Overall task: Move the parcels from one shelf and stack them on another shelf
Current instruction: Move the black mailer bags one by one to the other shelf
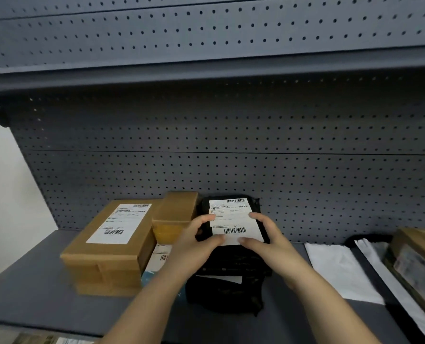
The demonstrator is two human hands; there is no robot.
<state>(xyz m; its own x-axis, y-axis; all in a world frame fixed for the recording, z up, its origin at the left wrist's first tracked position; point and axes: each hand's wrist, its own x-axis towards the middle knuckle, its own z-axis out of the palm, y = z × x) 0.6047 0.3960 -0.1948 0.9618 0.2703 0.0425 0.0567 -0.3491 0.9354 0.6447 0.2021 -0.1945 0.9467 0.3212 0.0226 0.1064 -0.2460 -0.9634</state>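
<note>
Both our left hand (196,240) and right hand (266,234) grip the flat black white-labelled plastic parcel (231,212) atop the black parcel stack (231,289) on the grey metal shelf (45,294). We should square its edges with the stack before releasing.

Forearms reach forward, converging; left hand (197,236), right hand (265,235) side by side, fingers curled, gripping parcel (232,211).

Shelf (33,289), dark grey, with pegboard back (231,170).
Left: labelled cardboard box (112,244); just beside it a flat labelled parcel (160,256) under a smaller cardboard box (175,214).
Centre: black parcels (231,281), stacked.
Right: white mailer (340,269), second white mailer (390,281), and brown box (420,254) at the frame edge.
</note>
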